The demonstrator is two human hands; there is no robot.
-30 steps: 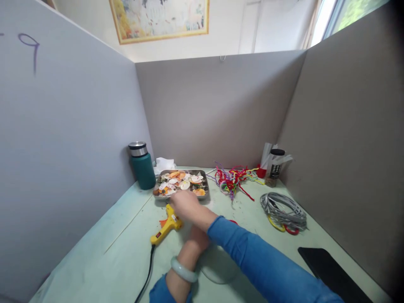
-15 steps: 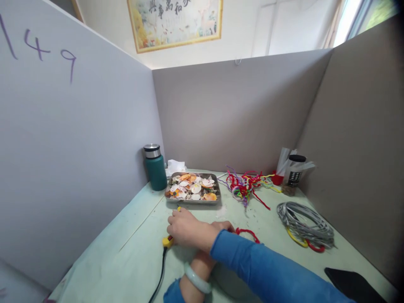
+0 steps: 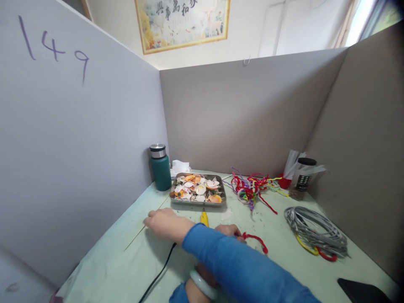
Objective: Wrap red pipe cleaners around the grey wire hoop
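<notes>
My right hand (image 3: 164,224) reaches across to the left, low over the tabletop. Its fingers are bent downward and look closed; what they hold, if anything, is hidden. Under the right sleeve, a yellow pen-shaped tool (image 3: 204,219) with a narrow metal tip shows only its front end. A black power cord (image 3: 160,271) runs from beneath the right forearm towards me. My left hand (image 3: 229,230), with a pale bangle (image 3: 202,284) on its wrist, is partly covered by the right arm. Its fingers pinch one end of a red cord (image 3: 257,239), which curves out to the right.
A metal tray (image 3: 198,203) of seashells lies ahead, beside a green bottle (image 3: 160,170). Tangled coloured cords (image 3: 249,185) sit right of it. A jar (image 3: 301,179), coiled grey cable (image 3: 315,231) and black flat object (image 3: 362,291) lie right. Grey partitions (image 3: 240,113) enclose the table.
My right hand has let go of the yellow tool and moved left, and the tool's tip now shows behind the sleeve. My left hand still holds the red cord. The view has shifted slightly.
</notes>
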